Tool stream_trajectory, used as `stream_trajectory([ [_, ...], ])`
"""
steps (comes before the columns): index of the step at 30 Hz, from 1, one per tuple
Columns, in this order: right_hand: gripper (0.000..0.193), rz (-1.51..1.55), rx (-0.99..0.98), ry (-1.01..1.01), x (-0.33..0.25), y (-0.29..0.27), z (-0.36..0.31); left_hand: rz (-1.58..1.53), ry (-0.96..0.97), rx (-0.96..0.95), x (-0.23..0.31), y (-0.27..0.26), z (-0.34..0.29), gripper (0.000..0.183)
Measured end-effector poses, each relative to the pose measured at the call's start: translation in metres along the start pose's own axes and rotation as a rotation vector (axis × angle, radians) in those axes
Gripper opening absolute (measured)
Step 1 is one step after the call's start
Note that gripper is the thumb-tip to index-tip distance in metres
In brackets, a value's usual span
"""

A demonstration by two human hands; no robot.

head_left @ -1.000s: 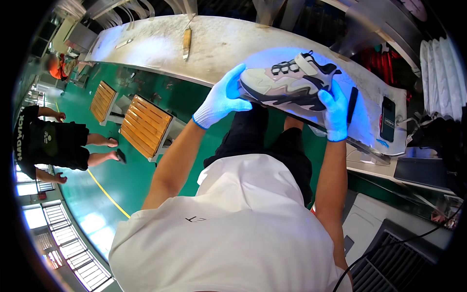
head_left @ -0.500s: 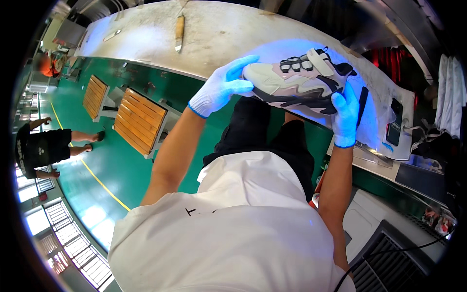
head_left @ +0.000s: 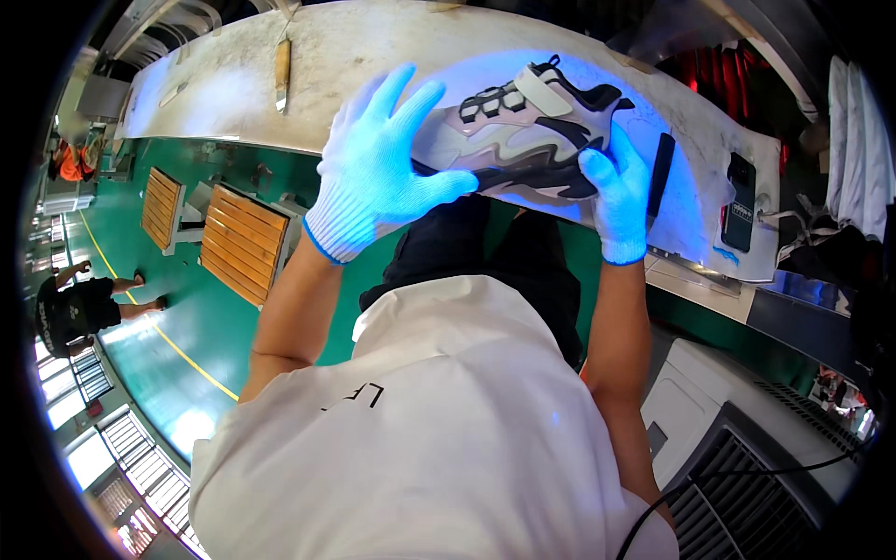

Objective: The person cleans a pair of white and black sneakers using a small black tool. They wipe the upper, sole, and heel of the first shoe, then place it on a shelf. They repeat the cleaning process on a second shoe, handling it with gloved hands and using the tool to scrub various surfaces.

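A light grey sneaker (head_left: 523,135) with a dark wavy sole and a pale strap is held over the workbench (head_left: 392,47) near its front edge, toe to the left, under blue light. My right hand (head_left: 621,201), in a white knit glove, grips its heel end, thumb on the near side of the sole. My gloved left hand (head_left: 373,173) is at the toe, open with fingers spread; its thumb reaches along the sole's front. Whether the palm touches the toe cannot be seen. Just right of my right hand is a black strip-like object (head_left: 661,173).
On the bench lie a wooden-handled knife (head_left: 283,70) at the far left and a dark phone (head_left: 739,201) at the right. Slatted wooden platforms (head_left: 243,238) stand on the green floor. A person (head_left: 79,308) is at the left. A grey machine with a grille (head_left: 747,467) stands lower right.
My left hand has loosened from the toe and spread its fingers, moving closer in view. The sneaker and right hand have shifted slightly left and up in the picture, along with the whole scene.
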State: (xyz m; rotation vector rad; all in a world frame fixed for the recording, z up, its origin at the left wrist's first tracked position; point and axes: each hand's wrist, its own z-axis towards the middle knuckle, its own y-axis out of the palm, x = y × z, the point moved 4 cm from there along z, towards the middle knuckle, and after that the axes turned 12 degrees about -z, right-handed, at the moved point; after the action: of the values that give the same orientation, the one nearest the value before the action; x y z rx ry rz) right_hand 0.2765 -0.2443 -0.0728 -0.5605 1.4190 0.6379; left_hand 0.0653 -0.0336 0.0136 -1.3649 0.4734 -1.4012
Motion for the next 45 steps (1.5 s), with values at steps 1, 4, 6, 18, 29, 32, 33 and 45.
stream_trajectory([
  [1, 0.056, 0.011, -0.005, 0.004, -0.001, 0.0, 0.0, 0.098, 0.091, 0.035, 0.007, 0.001, 0.005, 0.111],
  [4, 0.055, 0.018, -0.02, 0.009, 0.0, 0.002, 0.001, -0.071, 0.009, -0.055, 0.017, 0.019, 0.017, 0.111],
  [6, 0.055, 0.028, -0.035, 0.021, -0.001, 0.002, 0.0, -0.071, -0.066, -0.11, 0.021, 0.024, 0.021, 0.112],
  [18, 0.118, -0.01, -0.201, -0.01, -0.006, -0.001, -0.011, -0.194, -0.157, -0.114, 0.033, 0.035, 0.047, 0.085],
  [29, 0.111, 0.057, -0.077, 0.142, -0.051, 0.058, -0.042, -0.696, 0.028, -0.009, -0.025, 0.026, 0.007, 0.097],
  [32, 0.107, -0.218, -0.06, -0.102, -0.065, 0.078, -0.057, -1.016, -0.023, -0.015, -0.045, 0.028, -0.009, 0.105],
  [33, 0.105, -0.344, -0.078, -0.161, -0.075, 0.083, -0.061, -0.99, -0.009, -0.02, -0.05, 0.026, -0.013, 0.106],
  [45, 0.081, -0.194, -0.117, 0.211, -0.077, 0.107, -0.073, -0.716, 0.152, 0.179, -0.043, -0.001, -0.035, 0.102],
])
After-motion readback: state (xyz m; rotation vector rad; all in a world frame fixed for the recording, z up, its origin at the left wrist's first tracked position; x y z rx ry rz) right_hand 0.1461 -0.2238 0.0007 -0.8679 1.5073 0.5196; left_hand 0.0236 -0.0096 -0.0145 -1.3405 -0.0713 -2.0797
